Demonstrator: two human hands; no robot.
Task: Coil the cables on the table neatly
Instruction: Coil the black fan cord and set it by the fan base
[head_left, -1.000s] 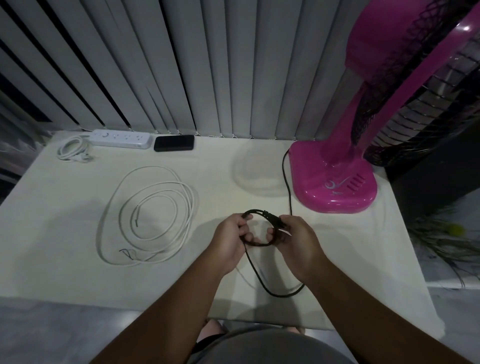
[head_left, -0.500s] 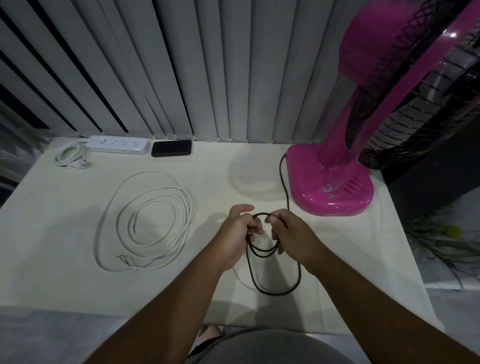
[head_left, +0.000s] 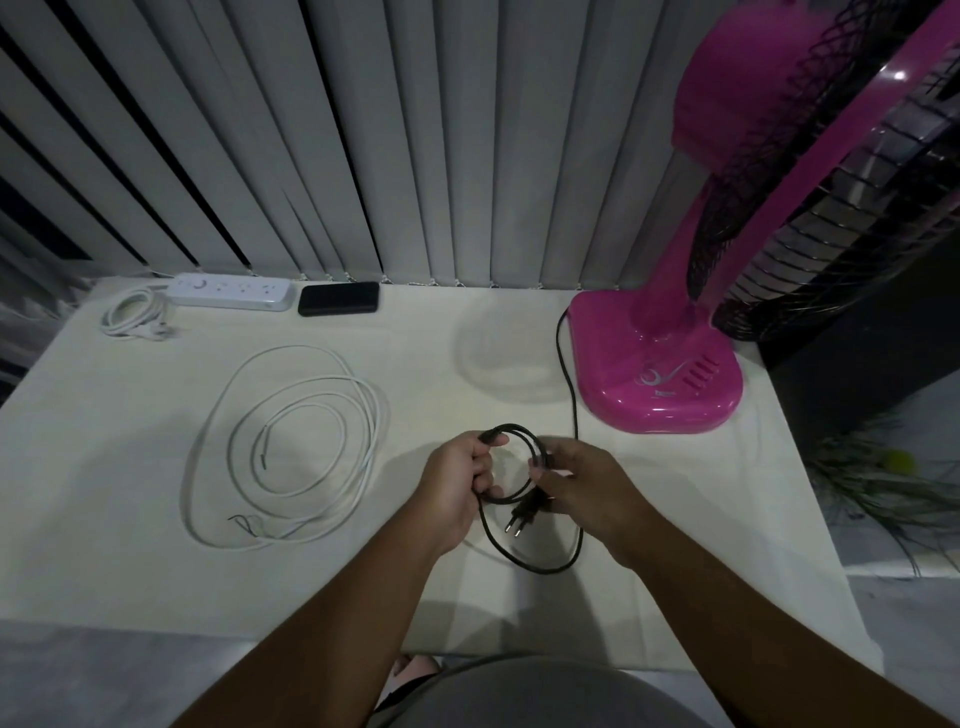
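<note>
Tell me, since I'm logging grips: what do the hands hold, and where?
Both grip the thin black cable: left hand on the coil's left side, right hand on its right.

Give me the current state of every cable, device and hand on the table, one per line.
black cable: partly coiled, small loops held up, one larger loop on the table, plug dangling
left hand: gripping the coil's left side
right hand: pinching the coil's right side
white cable: loose loops, flat, bare wire ends
power strip: its white cord bundled beside it
phone: flat, screen dark
fan: upright
</note>
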